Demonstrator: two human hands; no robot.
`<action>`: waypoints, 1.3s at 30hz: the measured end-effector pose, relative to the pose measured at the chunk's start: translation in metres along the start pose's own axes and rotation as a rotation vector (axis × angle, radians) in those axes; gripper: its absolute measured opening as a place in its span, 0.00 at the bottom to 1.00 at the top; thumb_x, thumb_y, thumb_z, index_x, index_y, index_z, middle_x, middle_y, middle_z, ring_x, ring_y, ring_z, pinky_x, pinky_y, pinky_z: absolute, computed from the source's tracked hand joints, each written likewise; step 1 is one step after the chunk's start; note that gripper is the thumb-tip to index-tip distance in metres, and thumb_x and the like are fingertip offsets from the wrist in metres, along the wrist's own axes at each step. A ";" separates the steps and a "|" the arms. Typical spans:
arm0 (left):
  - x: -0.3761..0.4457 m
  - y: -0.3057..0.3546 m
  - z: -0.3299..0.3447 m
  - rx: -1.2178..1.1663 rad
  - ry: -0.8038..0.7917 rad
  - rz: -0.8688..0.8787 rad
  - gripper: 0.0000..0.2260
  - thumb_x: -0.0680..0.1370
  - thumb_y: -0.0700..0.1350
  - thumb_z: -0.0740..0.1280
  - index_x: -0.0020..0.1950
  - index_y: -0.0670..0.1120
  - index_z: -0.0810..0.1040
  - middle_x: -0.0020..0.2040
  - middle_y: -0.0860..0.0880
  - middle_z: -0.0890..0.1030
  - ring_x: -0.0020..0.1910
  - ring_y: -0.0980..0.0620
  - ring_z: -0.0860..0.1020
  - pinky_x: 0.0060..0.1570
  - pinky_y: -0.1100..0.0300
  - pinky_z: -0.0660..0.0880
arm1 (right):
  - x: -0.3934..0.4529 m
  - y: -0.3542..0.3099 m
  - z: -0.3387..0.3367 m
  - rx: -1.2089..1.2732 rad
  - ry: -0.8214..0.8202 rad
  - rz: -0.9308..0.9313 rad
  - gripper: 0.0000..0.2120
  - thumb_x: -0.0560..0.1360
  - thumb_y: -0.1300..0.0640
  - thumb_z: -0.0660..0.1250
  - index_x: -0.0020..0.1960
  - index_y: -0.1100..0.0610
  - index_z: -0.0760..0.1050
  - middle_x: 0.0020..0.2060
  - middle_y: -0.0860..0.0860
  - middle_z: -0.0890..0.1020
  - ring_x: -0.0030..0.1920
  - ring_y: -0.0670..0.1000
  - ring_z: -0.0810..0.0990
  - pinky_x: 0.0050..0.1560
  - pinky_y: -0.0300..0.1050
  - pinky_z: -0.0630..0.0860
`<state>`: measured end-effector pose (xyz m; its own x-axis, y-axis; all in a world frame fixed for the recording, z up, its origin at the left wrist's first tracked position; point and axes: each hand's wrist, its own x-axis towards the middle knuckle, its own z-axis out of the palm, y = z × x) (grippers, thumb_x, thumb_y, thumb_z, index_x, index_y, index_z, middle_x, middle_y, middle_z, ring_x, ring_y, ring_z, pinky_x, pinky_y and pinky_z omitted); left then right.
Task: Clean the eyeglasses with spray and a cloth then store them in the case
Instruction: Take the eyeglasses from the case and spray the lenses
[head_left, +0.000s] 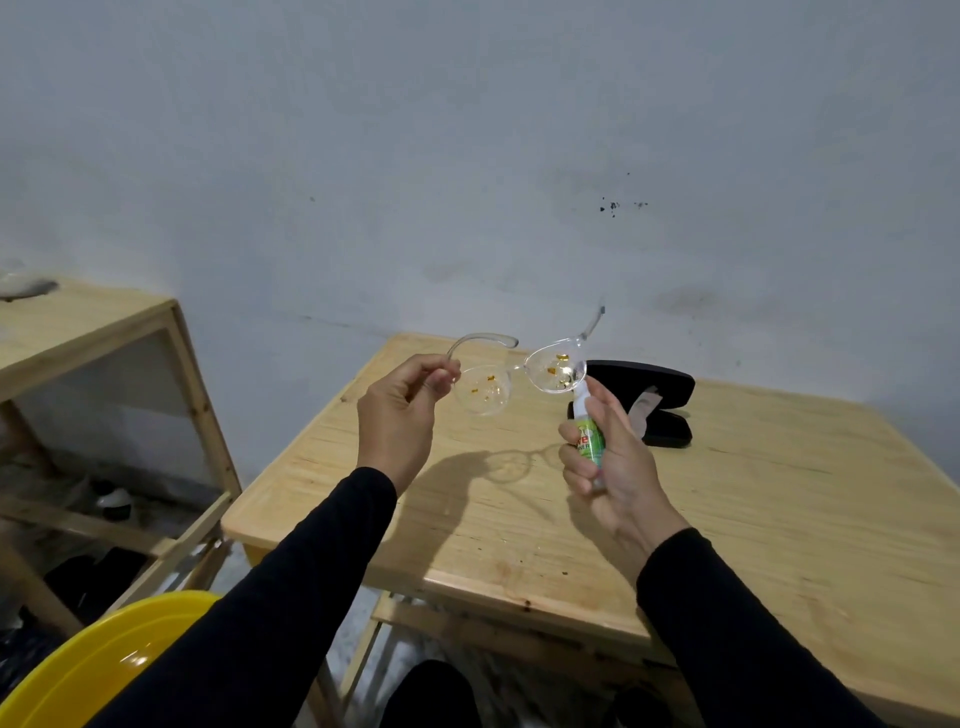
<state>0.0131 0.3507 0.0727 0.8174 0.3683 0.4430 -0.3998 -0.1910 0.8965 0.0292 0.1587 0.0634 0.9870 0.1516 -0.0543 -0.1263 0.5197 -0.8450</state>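
Observation:
My left hand (397, 415) pinches the left temple of clear-framed eyeglasses (519, 376) and holds them in the air above the wooden table (753, 509). Small yellow specks show on both lenses. My right hand (608, 467) grips a small green-and-white spray bottle (589, 434) upright, its white nozzle just below the right lens and my index finger on top. Behind the bottle, an open black glasses case (660, 402) lies on the table with a pale cloth (644, 405) sticking out of it.
A grey wall stands close behind the table. A wooden shelf unit (104, 332) sits to the left, with dark items on its lower level. A yellow plastic basin (104, 660) is at the lower left, beside my left sleeve.

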 end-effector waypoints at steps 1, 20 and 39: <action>0.000 0.000 0.001 -0.006 -0.006 0.002 0.07 0.78 0.38 0.63 0.45 0.45 0.81 0.43 0.51 0.83 0.44 0.57 0.80 0.52 0.67 0.76 | 0.001 -0.001 0.000 0.019 -0.009 0.008 0.09 0.81 0.54 0.57 0.59 0.46 0.71 0.27 0.50 0.71 0.17 0.43 0.62 0.16 0.31 0.58; 0.000 0.007 0.015 -0.044 -0.049 0.027 0.08 0.78 0.38 0.64 0.44 0.46 0.81 0.44 0.49 0.83 0.45 0.55 0.80 0.54 0.60 0.77 | 0.012 0.026 0.016 -0.048 -0.198 0.130 0.10 0.80 0.55 0.60 0.60 0.49 0.70 0.32 0.52 0.74 0.19 0.45 0.67 0.16 0.33 0.61; 0.000 0.009 0.081 -0.101 -0.100 0.010 0.10 0.77 0.38 0.64 0.43 0.50 0.81 0.42 0.53 0.83 0.45 0.54 0.80 0.56 0.57 0.77 | -0.049 -0.074 -0.091 -1.097 0.325 -0.630 0.16 0.74 0.60 0.69 0.60 0.49 0.77 0.41 0.45 0.80 0.39 0.41 0.78 0.40 0.23 0.71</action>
<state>0.0428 0.2748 0.0802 0.8483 0.2733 0.4536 -0.4441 -0.0997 0.8904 -0.0011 0.0365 0.0799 0.8446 -0.1537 0.5129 0.3585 -0.5491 -0.7549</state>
